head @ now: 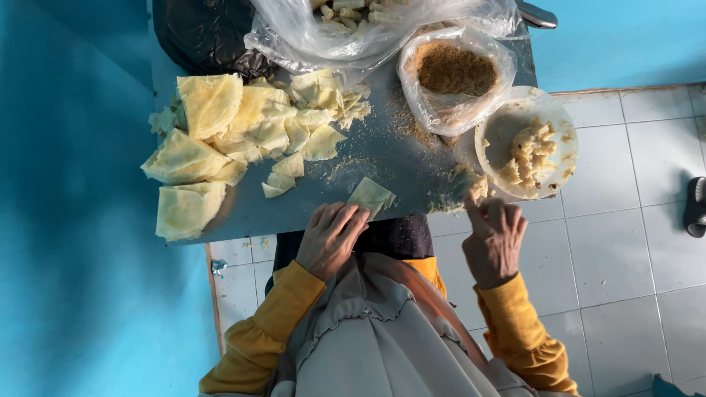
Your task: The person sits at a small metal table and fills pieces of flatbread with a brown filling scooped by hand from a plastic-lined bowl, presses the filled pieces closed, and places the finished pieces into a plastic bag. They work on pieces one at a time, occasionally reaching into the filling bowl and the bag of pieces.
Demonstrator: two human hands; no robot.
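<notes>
Wrappers point(243, 136), pale yellow and folded, cover the left half of the grey table point(397, 158), most in a loose heap and one cut piece point(370, 196) lying alone at the near edge. The left hand point(329, 237) rests on that piece, fingers bent and pressing its near corner flat, gripping nothing. The right hand point(494, 241) hovers just right of it, fingers curled with the forefinger out, touching a small lump of filling point(474, 187) at the table's near right edge. Keeping the wrapper pinned flat while the filling is brought across would, in my judgement, help it fold cleanly. A clear bag of brown crumbs point(454, 71) sits far right, another clear bag point(353, 22) and a black bag point(206, 33) behind it. A white bowl point(560, 126) of mashed filling overhangs the right edge. No labels show.
</notes>
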